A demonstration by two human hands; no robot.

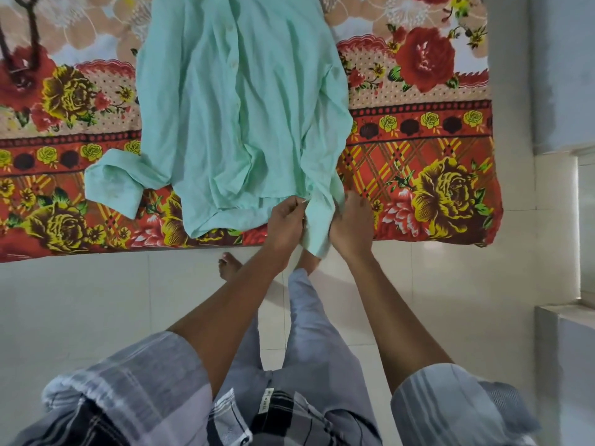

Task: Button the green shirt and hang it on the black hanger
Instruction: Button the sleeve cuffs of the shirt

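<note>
The pale green shirt (238, 111) lies spread front-up on a floral bedsheet, collar away from me, hem near the bed's front edge. One sleeve's cuff (317, 225) hangs over that edge at the lower right of the shirt. My left hand (286, 222) pinches the cuff's left side with curled fingers. My right hand (351, 228) grips the cuff from its right side. The other sleeve (114, 185) lies folded out to the left. A dark hanger (27, 43) lies at the far left on the bed, only partly in view.
The floral bedsheet (418, 149) covers the bed, whose front edge runs across the middle of the view. White floor tiles (96, 300) lie below it, with my bare feet near the edge. A grey wall and ledge (560, 220) stand on the right.
</note>
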